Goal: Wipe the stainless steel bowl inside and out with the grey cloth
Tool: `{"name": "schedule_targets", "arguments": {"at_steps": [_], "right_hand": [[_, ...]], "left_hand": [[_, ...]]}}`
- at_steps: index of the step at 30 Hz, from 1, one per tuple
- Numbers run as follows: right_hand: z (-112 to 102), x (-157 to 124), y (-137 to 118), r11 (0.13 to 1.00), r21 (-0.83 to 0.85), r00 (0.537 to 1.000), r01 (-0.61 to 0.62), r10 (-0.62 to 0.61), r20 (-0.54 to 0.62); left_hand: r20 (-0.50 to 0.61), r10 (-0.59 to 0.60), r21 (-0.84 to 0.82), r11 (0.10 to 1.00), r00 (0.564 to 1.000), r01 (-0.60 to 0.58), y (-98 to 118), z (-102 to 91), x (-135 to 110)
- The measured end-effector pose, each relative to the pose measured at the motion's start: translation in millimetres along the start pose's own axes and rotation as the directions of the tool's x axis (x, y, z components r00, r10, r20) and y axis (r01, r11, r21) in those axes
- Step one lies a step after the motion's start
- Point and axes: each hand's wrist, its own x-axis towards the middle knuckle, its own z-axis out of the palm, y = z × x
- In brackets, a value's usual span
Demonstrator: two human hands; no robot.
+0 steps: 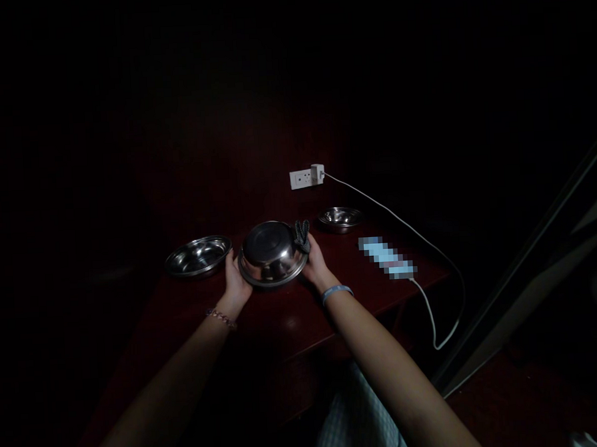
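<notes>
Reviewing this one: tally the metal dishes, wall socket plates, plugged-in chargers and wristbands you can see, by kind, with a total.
Metal dishes: 3 (held dish, left dish, back right dish)
Wall socket plate: 1
Plugged-in charger: 1
Wristbands: 2 (chain bracelet, blue band)
Total: 7

Your view very dim — most of upper half and far edges sunk in near-black. Light source out of frame; weak pool falls mid-scene. You get glints on upturned steel bowl [272, 248], faint glare spot on dark-red tabletop [290, 322]. White wall socket [300, 179] reads pale; charging device [386, 257] bright but pixelated — detail lost. Your left forearm [183, 369] darkens toward bottom edge.
</notes>
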Motion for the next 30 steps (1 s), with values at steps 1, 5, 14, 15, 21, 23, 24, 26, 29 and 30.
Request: {"name": "schedule_targets", "arguments": {"at_steps": [1, 5, 14, 15, 21, 23, 24, 26, 29, 30], "right_hand": [[1.6, -1.6, 0.3, 1.0, -0.001, 1.0, -0.014, 0.014, 0.005], [7.9, -5.0, 2.6, 0.999, 0.011, 0.999, -0.03, 0.03, 0.029], [5.6, -0.6, 7.2, 0.999, -0.043, 0.998, -0.008, 0.011, 0.055], [5.4, -0.7, 7.1, 0.999, -0.05, 0.998, -0.011, 0.014, 0.054], [7.1, -1.4, 13.1, 0.987, -0.156, 0.997, 0.023, -0.01, 0.078], [6.6, -0.2, 17.7, 0.979, -0.204, 0.993, 0.023, 0.001, 0.12], [6.0, 0.6, 20.2, 0.974, -0.228, 0.99, 0.017, 0.015, 0.139], [4.4, 2.2, 24.5, 0.959, -0.284, 0.987, -0.011, 0.056, 0.151], [1.8, 2.8, 28.7, 0.926, -0.374, 0.983, -0.051, 0.113, 0.144], [1.2, 2.2, 29.4, 0.917, -0.396, 0.98, -0.055, 0.125, 0.152]], "left_hand": [[-0.035, -0.01, -0.003, 1.0, 0.999, 0.01, 0.6, -0.1, 0.9], [-0.104, -0.021, -0.01, 1.0, 0.994, 0.02, 0.3, 1.9, 1.6], [-0.128, 0.219, 0.061, 0.975, 0.967, -0.213, -7.2, -10.0, 13.5], [-0.114, 0.242, 0.061, 0.97, 0.964, -0.237, -8.2, -11.5, 14.8], [-0.214, 0.274, 0.055, 0.962, 0.938, -0.269, -7.1, -12.7, 17.6], [-0.261, 0.275, 0.055, 0.961, 0.925, -0.27, -4.2, -12.7, 18.2], [-0.269, 0.267, 0.048, 0.963, 0.925, -0.264, -2.7, -12.8, 18.4], [-0.259, 0.242, 0.024, 0.969, 0.935, -0.244, -0.1, -12.9, 18.9], [-0.224, 0.213, -0.016, 0.975, 0.951, -0.222, 2.0, -12.4, 18.8], [-0.212, 0.207, -0.023, 0.976, 0.955, -0.216, 2.1, -12.1, 18.6]]}}
